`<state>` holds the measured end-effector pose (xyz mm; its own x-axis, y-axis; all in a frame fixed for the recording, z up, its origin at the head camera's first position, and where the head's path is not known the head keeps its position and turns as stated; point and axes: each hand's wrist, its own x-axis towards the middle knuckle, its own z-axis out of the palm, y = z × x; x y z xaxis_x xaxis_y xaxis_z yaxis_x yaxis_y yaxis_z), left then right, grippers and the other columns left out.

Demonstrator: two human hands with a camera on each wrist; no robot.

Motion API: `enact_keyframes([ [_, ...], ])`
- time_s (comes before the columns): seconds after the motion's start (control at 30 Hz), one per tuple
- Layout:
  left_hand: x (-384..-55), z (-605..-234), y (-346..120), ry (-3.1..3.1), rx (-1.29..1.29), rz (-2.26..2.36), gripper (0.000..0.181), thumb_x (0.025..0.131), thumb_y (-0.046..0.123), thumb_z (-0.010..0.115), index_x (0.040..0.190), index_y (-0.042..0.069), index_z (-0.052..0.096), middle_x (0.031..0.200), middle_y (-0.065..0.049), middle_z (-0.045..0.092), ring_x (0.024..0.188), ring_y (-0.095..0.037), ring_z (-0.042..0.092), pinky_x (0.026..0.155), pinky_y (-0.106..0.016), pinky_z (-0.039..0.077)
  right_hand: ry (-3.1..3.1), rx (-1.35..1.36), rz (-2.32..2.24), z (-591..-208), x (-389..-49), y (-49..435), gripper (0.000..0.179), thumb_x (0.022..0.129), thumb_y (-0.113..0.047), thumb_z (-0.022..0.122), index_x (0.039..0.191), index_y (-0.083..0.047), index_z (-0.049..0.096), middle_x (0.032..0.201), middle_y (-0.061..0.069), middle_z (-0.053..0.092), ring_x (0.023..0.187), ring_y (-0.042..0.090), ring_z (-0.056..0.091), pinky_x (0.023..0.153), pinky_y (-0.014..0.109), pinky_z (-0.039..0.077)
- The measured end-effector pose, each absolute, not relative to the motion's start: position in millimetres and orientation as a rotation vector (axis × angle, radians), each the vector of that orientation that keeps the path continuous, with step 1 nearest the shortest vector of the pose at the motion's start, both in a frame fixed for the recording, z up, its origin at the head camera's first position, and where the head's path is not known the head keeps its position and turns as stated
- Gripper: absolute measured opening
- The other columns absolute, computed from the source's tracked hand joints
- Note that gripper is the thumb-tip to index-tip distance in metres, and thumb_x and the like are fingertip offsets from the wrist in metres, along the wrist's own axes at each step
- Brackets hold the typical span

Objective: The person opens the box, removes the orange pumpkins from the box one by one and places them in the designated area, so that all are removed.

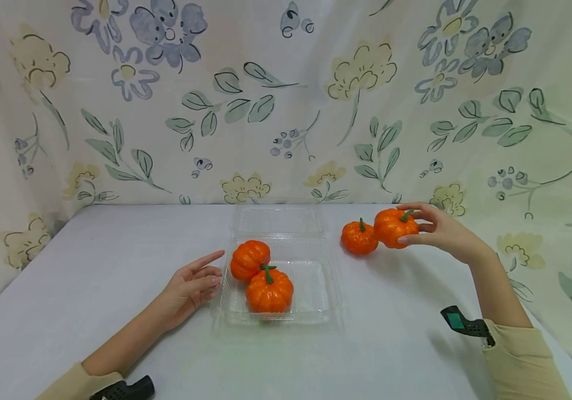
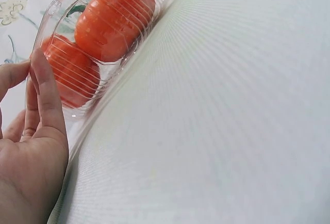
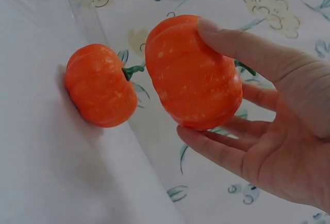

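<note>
I see my right hand gripping a small orange pumpkin, thumb and fingers curled around its sides. It is held just right of the clear plastic clamshell tray, touching or nearly touching a second pumpkin that rests on the tabletop between the held one and the tray. Inside the tray lie two more pumpkins, side by side and touching. My left hand sits at the tray's left edge, fingers relaxed and straight; from the wrist view they seem to rest against the tray wall, though I cannot be sure. A floral cloth hangs behind the tray.
</note>
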<state>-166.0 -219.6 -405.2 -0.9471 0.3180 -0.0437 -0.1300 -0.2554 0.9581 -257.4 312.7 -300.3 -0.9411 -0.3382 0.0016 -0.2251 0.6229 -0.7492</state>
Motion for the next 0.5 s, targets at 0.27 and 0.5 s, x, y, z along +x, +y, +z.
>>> enact_keyframes([
  [0.27,-166,-405,-219,1.722,0.245,2.274,0.058,0.106,0.003,0.057,0.161,0.011,0.041,0.108,0.002,0.066,0.087,-0.008,0.066,0.08,-0.019,0.06,2.72,-0.442,-1.196,-305,-262,319,0.073,0.098,-0.022,0.077,0.158,-0.008,0.038,0.154,0.028,0.042,0.135,0.055,0.052,0.105,0.062,0.052],
  [0.5,-166,-405,-219,1.714,0.242,2.277,0.058,0.106,0.003,0.057,0.161,0.011,0.041,0.108,0.002,0.066,0.086,-0.008,0.066,0.08,-0.019,0.06,2.71,-0.425,-1.206,-309,-266,324,0.073,0.098,-0.021,0.076,0.159,-0.009,0.038,0.153,0.028,0.042,0.135,0.054,0.052,0.105,0.058,0.053],
])
